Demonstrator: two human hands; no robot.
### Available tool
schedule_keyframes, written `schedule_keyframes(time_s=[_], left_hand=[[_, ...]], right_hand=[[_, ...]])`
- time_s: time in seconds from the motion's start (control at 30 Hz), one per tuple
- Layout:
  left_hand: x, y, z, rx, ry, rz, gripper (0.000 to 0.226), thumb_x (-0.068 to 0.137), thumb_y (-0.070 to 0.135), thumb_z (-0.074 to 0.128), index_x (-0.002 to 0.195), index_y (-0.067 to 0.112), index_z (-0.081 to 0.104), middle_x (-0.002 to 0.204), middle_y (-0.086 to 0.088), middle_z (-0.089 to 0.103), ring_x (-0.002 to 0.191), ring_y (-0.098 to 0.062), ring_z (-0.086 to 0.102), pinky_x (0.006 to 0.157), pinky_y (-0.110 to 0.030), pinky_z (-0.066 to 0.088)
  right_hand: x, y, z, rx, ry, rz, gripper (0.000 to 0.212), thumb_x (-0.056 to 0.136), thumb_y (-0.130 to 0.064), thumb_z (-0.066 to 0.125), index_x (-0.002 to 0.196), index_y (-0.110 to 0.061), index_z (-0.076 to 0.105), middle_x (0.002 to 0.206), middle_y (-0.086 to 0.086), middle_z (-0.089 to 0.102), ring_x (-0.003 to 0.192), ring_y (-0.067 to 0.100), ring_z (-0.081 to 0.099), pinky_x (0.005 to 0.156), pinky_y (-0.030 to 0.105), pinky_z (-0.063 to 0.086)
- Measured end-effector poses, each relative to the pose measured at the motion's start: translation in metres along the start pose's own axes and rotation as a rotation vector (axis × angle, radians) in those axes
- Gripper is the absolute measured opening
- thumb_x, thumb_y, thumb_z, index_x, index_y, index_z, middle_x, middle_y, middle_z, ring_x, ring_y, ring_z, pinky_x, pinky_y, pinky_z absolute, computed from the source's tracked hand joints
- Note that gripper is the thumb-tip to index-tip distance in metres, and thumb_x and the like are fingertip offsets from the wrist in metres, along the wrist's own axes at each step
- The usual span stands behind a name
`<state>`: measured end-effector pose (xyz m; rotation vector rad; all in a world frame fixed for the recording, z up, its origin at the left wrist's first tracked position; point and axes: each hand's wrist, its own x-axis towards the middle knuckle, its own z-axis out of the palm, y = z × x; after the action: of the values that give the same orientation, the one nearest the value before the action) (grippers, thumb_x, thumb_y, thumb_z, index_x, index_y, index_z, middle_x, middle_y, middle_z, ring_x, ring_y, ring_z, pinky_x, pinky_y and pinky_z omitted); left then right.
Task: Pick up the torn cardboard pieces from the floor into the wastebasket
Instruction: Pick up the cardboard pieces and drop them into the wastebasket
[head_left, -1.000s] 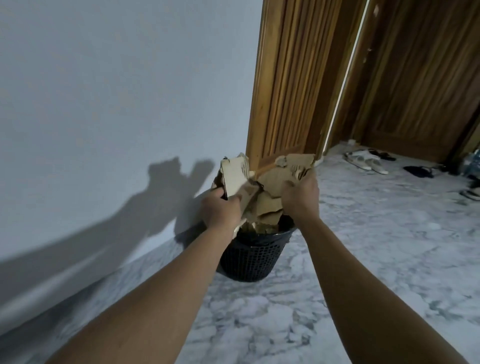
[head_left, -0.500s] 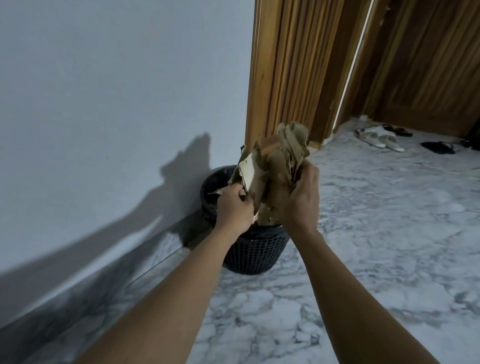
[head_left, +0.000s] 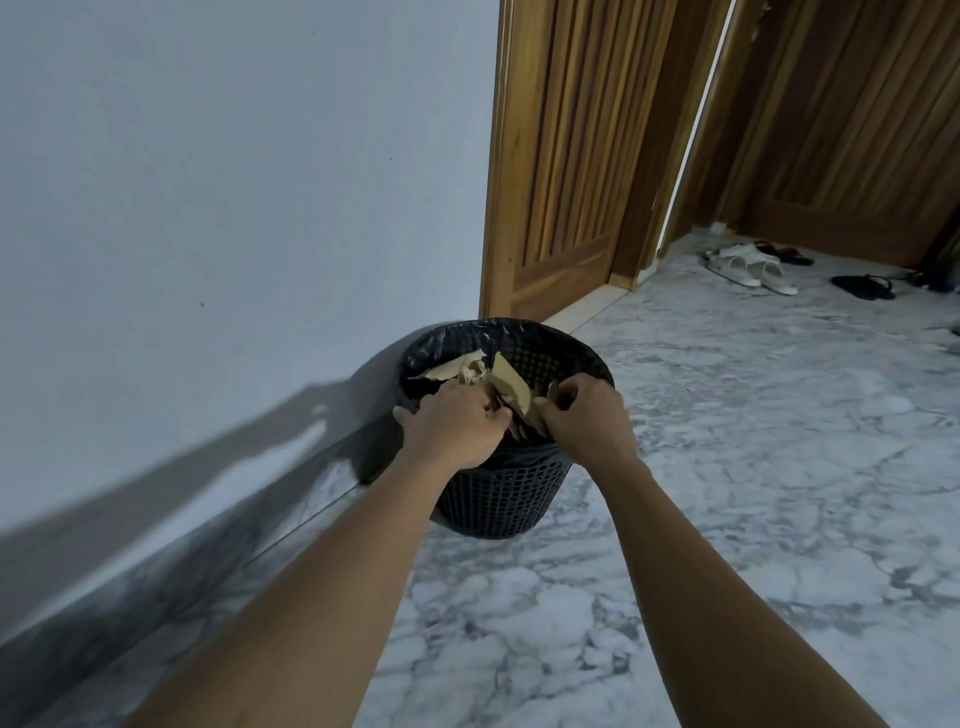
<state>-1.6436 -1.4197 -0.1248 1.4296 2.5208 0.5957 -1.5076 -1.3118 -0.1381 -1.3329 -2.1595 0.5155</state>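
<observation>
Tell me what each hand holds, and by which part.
Both the left hand and right hand grip the torn brown cardboard pieces by their near lower edges, over the black mesh wastebasket.

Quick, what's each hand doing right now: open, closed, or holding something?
Left hand: fingers curled on the cardboard pieces over the wastebasket.
Right hand: pinching the same cardboard pieces.

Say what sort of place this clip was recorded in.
Probably a home hallway or entrance: sandals left near wooden doors, a marble-patterned floor, and a black mesh wastebasket by a plain wall.
</observation>
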Motion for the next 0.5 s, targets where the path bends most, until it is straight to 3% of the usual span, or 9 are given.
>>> schedule_keyframes(time_s=[0.03,0.1,0.17,0.23,0.33,0.4,0.5], left_hand=[[-0.002,-0.004,0.003,0.018,-0.051,-0.010,0.046,0.088,0.062,0.044,0.118,0.032,0.062,0.148,-0.005,0.043,0.134,-0.036,0.038,0.107,-0.071,0.013],[-0.006,-0.013,0.014,0.088,-0.159,-0.027,0.072,0.087,0.068,0.041,0.147,0.030,0.035,0.163,-0.004,0.012,0.149,-0.036,0.007,0.107,-0.073,-0.001],[-0.011,-0.021,0.021,0.205,-0.184,-0.006,0.085,0.085,0.074,0.039,0.152,0.026,0.024,0.164,-0.006,0.007,0.150,-0.033,-0.008,0.105,-0.075,-0.009],[-0.016,-0.026,0.023,0.285,-0.140,0.027,0.087,0.080,0.078,0.042,0.148,0.025,0.032,0.160,-0.008,0.023,0.149,-0.033,0.005,0.105,-0.076,-0.009],[-0.029,-0.025,0.021,0.143,-0.103,0.046,0.103,0.057,0.085,0.060,0.142,0.031,0.036,0.142,0.003,0.051,0.135,-0.028,0.041,0.109,-0.072,0.002],[-0.037,-0.030,0.020,0.007,-0.047,0.069,0.102,0.044,0.085,0.068,0.131,0.038,0.041,0.123,0.011,0.063,0.120,-0.022,0.056,0.109,-0.065,0.025],[-0.044,-0.039,0.014,-0.112,0.093,0.095,0.092,0.037,0.086,0.069,0.114,0.042,0.047,0.099,0.012,0.068,0.096,-0.017,0.065,0.087,-0.046,0.051]], right_hand=[[-0.004,0.000,0.001,-0.001,-0.009,-0.001,0.030,0.087,-0.043,0.067,0.088,-0.013,0.063,0.081,0.005,0.062,0.067,0.020,0.058,0.047,0.024,0.034],[-0.013,-0.002,0.005,0.000,-0.042,-0.035,0.029,0.087,-0.043,0.066,0.086,-0.014,0.062,0.074,0.001,0.060,0.065,0.018,0.058,0.046,0.025,0.034],[-0.023,-0.006,0.010,-0.004,-0.107,-0.081,0.030,0.086,-0.047,0.066,0.084,-0.018,0.061,0.072,-0.004,0.060,0.064,0.014,0.058,0.048,0.024,0.037],[-0.030,-0.008,0.014,-0.065,-0.166,-0.087,0.040,0.086,-0.050,0.065,0.065,-0.017,0.055,0.058,-0.004,0.054,0.052,0.013,0.054,0.044,0.023,0.035],[-0.037,-0.001,0.012,-0.098,-0.154,-0.009,0.051,0.090,-0.042,0.062,0.052,-0.014,0.045,0.047,0.001,0.044,0.041,0.017,0.045,0.039,0.025,0.034],[-0.039,0.004,0.004,-0.084,-0.117,-0.001,0.048,0.092,-0.037,0.061,0.054,-0.012,0.046,0.049,0.004,0.045,0.043,0.020,0.048,0.041,0.028,0.040],[-0.045,0.008,-0.005,-0.047,-0.050,-0.056,0.032,0.087,-0.031,0.067,0.065,-0.014,0.051,0.065,0.004,0.055,0.060,0.022,0.056,0.053,0.035,0.050]])
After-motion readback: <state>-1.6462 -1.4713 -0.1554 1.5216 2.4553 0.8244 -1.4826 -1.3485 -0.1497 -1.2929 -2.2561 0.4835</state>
